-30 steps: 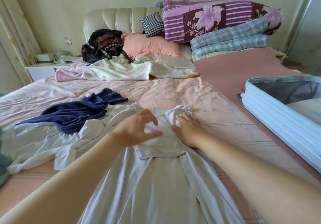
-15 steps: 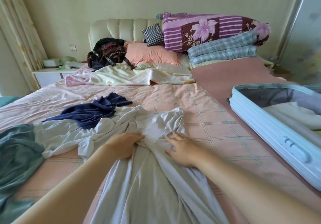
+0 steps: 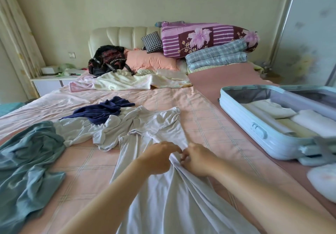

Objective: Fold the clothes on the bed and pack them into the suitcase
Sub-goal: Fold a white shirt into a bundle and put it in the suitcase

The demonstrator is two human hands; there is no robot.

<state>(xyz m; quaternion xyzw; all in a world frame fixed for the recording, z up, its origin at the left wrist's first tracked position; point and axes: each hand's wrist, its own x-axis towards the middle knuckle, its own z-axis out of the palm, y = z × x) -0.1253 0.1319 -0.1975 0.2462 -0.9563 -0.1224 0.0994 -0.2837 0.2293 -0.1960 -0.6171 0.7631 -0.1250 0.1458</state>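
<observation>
- While lying on pink checked bed (image 3: 209,117), pale lilac cotton garment (image 3: 163,197) is pinched by left hand (image 3: 156,159) and right hand (image 3: 197,159).
- Light-blue hard-shell suitcase (image 3: 241,123) lies open, right side.

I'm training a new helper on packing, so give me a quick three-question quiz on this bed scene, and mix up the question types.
1. True or false: the left hand and the right hand both pinch the pale garment.
2. The suitcase is: A) shut; B) open, with folded items inside; C) open and empty.
3. Fill in: the dark garment lying beyond the hands is ____ in colour.

Key: 1 true; 2 B; 3 navy blue.
</observation>
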